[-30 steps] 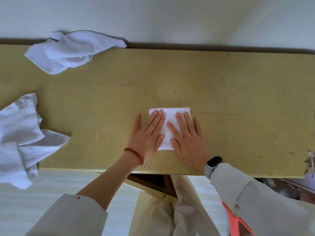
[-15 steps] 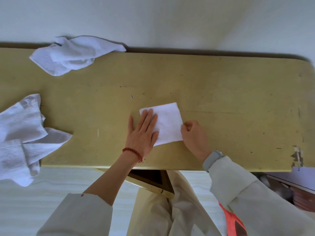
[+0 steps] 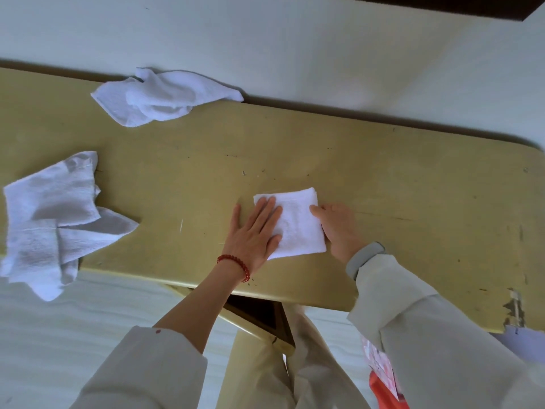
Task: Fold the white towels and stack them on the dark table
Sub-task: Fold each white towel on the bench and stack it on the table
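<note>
A: Change since the previous frame? Left to right, please.

B: The view has swung right and tilted, so both loose towels sit further into frame. The folded towel (image 3: 295,222) stays where it was on the table, and the left hand has not left it. The right hand has slid up along the towel's right edge.

A: Surface and room?

B: Yellow table (image 3: 413,187), scuffed, paint chipped at its near right corner. A crumpled towel (image 3: 53,219) hangs over the left near edge; a second crumpled towel (image 3: 162,95) lies at the far edge against the pale wall (image 3: 295,39). A dark strip shows at the top right corner; I cannot tell what it is. White floor below the table.

A: Hands?

B: Left hand (image 3: 255,231), red bead bracelet (image 3: 236,265) at the wrist, lies flat with fingers straight and slightly spread, pressing the left half of the folded towel. Right hand (image 3: 339,228), grey wristband (image 3: 365,258), has fingers curled at the towel's right edge, thumb on top, fingertips hidden; it appears to pinch that edge.
</note>
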A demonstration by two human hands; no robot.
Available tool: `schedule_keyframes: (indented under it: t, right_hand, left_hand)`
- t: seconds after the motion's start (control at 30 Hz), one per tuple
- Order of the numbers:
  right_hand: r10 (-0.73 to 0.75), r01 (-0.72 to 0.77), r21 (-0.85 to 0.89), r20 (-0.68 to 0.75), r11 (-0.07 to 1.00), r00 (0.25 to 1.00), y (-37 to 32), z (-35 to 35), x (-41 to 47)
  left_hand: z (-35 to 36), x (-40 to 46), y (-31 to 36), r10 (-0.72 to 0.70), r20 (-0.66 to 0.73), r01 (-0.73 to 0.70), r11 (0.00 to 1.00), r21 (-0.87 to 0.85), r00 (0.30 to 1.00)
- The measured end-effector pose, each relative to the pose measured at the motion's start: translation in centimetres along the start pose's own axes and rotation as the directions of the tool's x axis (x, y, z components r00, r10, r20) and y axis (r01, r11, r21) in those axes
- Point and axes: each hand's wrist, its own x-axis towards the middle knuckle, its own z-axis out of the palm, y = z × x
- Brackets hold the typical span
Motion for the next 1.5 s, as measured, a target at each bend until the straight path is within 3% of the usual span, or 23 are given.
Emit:
schedule_keyframes:
  t: [0.2, 0.27, 0.3, 0.37, 0.43, 0.47, 0.53, 0.57, 0.6, 0.7, 0.77, 0.8, 0.87, 0.97, 1.07, 1.17, 1.3, 1.4, 1.5]
  right_hand:
    - [-0.055, 0.057, -0.035, 0.074, 0.998, 0.996, -0.3, -0.3, -0.2]
    - [-0.229, 0.242, -0.147, 0.100, 0.959, 0.968, -1.6, 0.0, -1.5]
    - [-0.327, 0.348, -0.209, 0.130, 0.914, 0.936, -2.5, 0.1, -2.4]
    - [-0.461, 0.517, -0.343, 0.236, 0.784, 0.855, -4.2, 0.6, -4.4]
    - [-0.526, 0.641, -0.446, 0.367, 0.625, 0.768, -5.3, 1.7, -6.6]
    - [-0.539, 0.685, -0.480, 0.425, 0.548, 0.728, -5.7, 2.6, -8.0]
    - [-0.548, 0.762, -0.493, 0.531, 0.421, 0.646, -6.3, 4.6, -11.4]
    - [-0.545, 0.801, -0.458, 0.588, 0.386, 0.598, -6.4, 5.8, -13.4]
    - [-0.532, 0.832, -0.399, 0.641, 0.386, 0.554, -6.4, 7.1, -15.6]
    - [-0.514, 0.863, -0.231, 0.723, 0.450, 0.462, -6.0, 11.5, -22.3]
    - [-0.496, 0.837, -0.181, 0.734, 0.516, 0.465, -4.7, 14.9, -26.7]
    - [-0.484, 0.821, -0.170, 0.736, 0.545, 0.473, -3.7, 16.6, -28.8]
    - [-0.459, 0.805, -0.160, 0.751, 0.571, 0.475, -0.8, 20.5, -33.0]
    - [-0.425, 0.820, -0.156, 0.794, 0.550, 0.436, 5.3, 27.0, -39.7]
    - [-0.351, 0.858, -0.138, 0.871, 0.495, 0.343, 12.0, 33.5, -46.7]
    - [-0.279, 0.903, -0.070, 0.939, 0.424, 0.204, 17.4, 39.5, -54.4]
    - [-0.282, 0.980, 0.084, 0.959, 0.183, -0.030, 23.1, 46.9, -64.0]
    - [-0.264, 0.983, 0.180, 0.948, -0.025, -0.180, 27.2, 52.5, -69.9]
    - [-0.243, 0.944, 0.264, 0.920, -0.197, -0.308, 30.8, 58.9, -75.7]
  left_hand:
    - [0.0, 0.3, 0.2, 0.018, -0.057, -0.022, 0.997, -0.073, 0.998]
    - [-0.7, -0.1, 0.5, -0.132, -0.166, 0.074, 0.946, -0.315, 0.977]
    - [-1.4, -0.5, 0.7, -0.291, -0.177, 0.172, 0.854, -0.490, 0.940]
    - [-3.2, -1.7, 1.0, -0.621, -0.093, 0.338, 0.539, -0.771, 0.778]
    - [-5.1, -3.5, 0.5, -0.816, 0.139, 0.385, 0.108, -0.917, 0.561]
    - [-6.1, -4.9, -0.1, -0.825, 0.299, 0.334, -0.144, -0.932, 0.479]
    - [-7.8, -8.2, -1.5, -0.698, 0.574, 0.156, -0.569, -0.807, 0.428]
    - [-8.6, -10.4, -2.3, -0.629, 0.639, 0.091, -0.678, -0.730, 0.441]
    - [-9.4, -12.7, -3.0, -0.591, 0.664, 0.065, -0.723, -0.688, 0.458]
    - [-11.1, -20.7, -5.2, -0.551, 0.638, -0.054, -0.778, -0.626, 0.537]
    - [-11.9, -27.4, -6.7, -0.567, 0.573, -0.175, -0.784, -0.595, 0.592]
    - [-12.4, -31.0, -7.3, -0.583, 0.551, -0.211, -0.777, -0.593, 0.597]
    - [-12.7, -38.9, -7.9, -0.635, 0.551, -0.217, -0.739, -0.638, 0.542]
    - [-12.5, -50.5, -7.9, -0.772, 0.513, -0.113, -0.588, -0.801, 0.376]
    - [-11.4, -61.7, -7.7, -0.909, 0.408, -0.023, -0.411, -0.911, 0.086]
    - [-11.2, -72.2, -7.5, -0.948, 0.267, 0.108, -0.288, -0.952, -0.173]
    - [-11.0, -83.6, -7.9, -0.870, 0.170, 0.171, -0.275, -0.946, -0.463]
    - [-9.9, -90.7, -9.1, -0.776, 0.163, 0.164, -0.325, -0.931, -0.609]
    - [-8.9, -98.0, -11.8, -0.696, 0.132, 0.189, -0.365, -0.912, -0.706]
